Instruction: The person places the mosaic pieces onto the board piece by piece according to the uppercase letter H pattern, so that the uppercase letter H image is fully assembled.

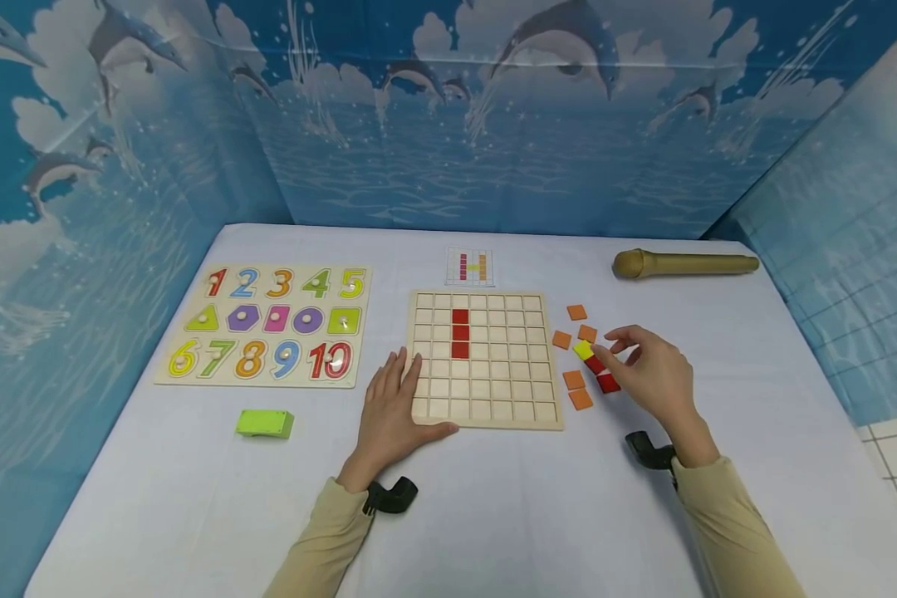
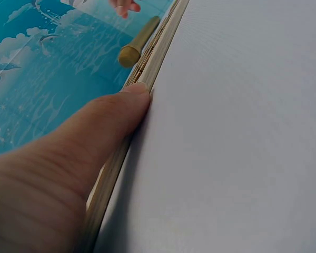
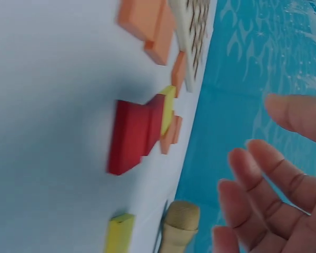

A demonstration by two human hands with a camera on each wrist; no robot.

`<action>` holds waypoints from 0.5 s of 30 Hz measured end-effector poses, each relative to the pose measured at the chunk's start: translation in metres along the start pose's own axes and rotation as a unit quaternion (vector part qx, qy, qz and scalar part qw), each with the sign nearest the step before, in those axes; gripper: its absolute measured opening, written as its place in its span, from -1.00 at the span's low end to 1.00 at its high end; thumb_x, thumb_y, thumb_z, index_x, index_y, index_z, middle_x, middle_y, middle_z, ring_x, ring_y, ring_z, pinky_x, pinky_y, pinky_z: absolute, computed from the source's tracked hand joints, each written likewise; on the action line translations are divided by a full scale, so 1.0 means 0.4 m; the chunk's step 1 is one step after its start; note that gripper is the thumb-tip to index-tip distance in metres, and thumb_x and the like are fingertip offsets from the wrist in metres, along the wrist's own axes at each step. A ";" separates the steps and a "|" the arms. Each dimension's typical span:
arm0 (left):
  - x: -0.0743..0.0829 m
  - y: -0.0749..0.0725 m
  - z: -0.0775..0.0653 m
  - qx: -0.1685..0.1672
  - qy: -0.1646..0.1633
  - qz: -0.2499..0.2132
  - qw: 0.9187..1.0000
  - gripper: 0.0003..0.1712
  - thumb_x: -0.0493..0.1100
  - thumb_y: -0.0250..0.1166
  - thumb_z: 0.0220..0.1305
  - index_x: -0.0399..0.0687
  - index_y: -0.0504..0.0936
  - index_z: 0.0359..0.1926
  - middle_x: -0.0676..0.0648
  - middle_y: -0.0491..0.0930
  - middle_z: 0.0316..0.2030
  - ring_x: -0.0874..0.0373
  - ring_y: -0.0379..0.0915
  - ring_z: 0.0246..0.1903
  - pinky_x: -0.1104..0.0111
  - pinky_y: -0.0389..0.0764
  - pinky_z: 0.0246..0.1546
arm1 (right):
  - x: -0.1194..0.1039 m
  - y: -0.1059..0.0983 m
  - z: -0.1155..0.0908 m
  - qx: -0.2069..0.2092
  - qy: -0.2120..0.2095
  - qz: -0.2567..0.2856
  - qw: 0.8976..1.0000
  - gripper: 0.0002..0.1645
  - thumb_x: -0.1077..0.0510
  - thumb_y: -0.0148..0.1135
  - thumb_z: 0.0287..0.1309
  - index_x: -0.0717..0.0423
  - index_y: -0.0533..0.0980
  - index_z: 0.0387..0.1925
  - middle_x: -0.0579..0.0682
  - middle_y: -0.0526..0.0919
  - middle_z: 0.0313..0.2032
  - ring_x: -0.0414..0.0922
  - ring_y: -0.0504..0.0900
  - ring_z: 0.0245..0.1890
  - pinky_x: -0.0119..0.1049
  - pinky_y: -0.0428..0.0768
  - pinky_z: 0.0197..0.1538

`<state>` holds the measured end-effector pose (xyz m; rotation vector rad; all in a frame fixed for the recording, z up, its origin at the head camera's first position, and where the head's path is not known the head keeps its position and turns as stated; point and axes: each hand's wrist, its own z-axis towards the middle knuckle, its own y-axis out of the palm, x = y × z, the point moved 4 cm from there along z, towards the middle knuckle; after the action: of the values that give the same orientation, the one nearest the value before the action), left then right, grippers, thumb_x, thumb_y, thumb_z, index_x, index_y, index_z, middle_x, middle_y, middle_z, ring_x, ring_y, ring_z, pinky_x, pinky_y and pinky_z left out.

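Observation:
A wooden grid board [image 1: 497,365] lies mid-table with a column of three red tiles [image 1: 460,333] in its cells. My left hand [image 1: 394,415] rests at the board's near left corner, fingers extended along the left side and thumb touching the front edge. Over the loose tiles right of the board hovers my right hand [image 1: 654,374], thumb and fingers apart with nothing between them in the right wrist view. Below it lie loose red tiles [image 3: 129,137], a yellow tile [image 1: 584,350] and several orange tiles [image 1: 573,379]. Another yellow tile [image 3: 119,234] shows only in the right wrist view.
Behind the board lies a small pattern card [image 1: 470,267]. A number and shape puzzle board [image 1: 265,326] is at left, with a green block [image 1: 265,423] in front. At the back right lies a gold-brown microphone-shaped object [image 1: 683,264]. Dolphin-print cloth [image 1: 448,149] encloses the table.

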<state>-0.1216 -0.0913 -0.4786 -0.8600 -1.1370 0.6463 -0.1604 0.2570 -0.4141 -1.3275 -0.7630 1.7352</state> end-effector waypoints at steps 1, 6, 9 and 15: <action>0.000 0.001 0.000 -0.002 -0.001 0.001 1.000 0.31 0.38 0.43 -0.19 -0.23 0.08 0.44 -0.27 -0.04 0.42 -0.10 -0.26 0.41 0.03 -0.13 0.33 | -0.001 -0.001 -0.005 -0.006 0.006 -0.001 1.000 -0.51 -0.14 0.35 0.05 0.19 0.57 -0.19 0.00 0.59 -0.46 -0.06 0.44 -0.54 -0.23 0.37 -0.68; 0.001 0.002 0.001 -0.008 -0.005 0.001 1.000 0.31 0.38 0.42 -0.19 -0.21 0.07 0.44 -0.26 -0.06 0.43 -0.10 -0.27 0.41 0.03 -0.14 0.33 | 0.012 0.000 -0.025 -0.048 0.039 -0.031 0.998 -0.57 -0.07 0.37 0.03 0.20 0.56 -0.23 -0.01 0.55 -0.55 -0.08 0.41 -0.64 -0.25 0.36 -0.69; 0.001 0.002 0.001 -0.006 -0.005 0.000 1.000 0.31 0.38 0.42 -0.19 -0.21 0.07 0.44 -0.26 -0.06 0.43 -0.10 -0.27 0.41 0.02 -0.13 0.32 | 0.013 -0.004 -0.033 -0.077 0.051 -0.044 0.995 -0.58 -0.05 0.36 0.04 0.24 0.55 -0.25 0.02 0.54 -0.55 -0.08 0.37 -0.66 -0.29 0.30 -0.66; -0.003 0.003 0.001 -0.003 -0.003 0.003 1.000 0.31 0.39 0.42 -0.19 -0.21 0.07 0.44 -0.26 -0.05 0.43 -0.10 -0.27 0.41 0.03 -0.13 0.33 | 0.023 0.002 -0.045 -0.129 0.084 -0.077 0.985 -0.56 -0.09 0.40 0.00 0.22 0.55 -0.34 -0.02 0.49 -0.58 -0.08 0.39 -0.59 -0.29 0.29 -0.59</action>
<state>-0.1223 -0.0913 -0.4801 -0.8678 -1.1425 0.6495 -0.1445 0.2644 -0.4241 -1.5231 -0.9888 1.4184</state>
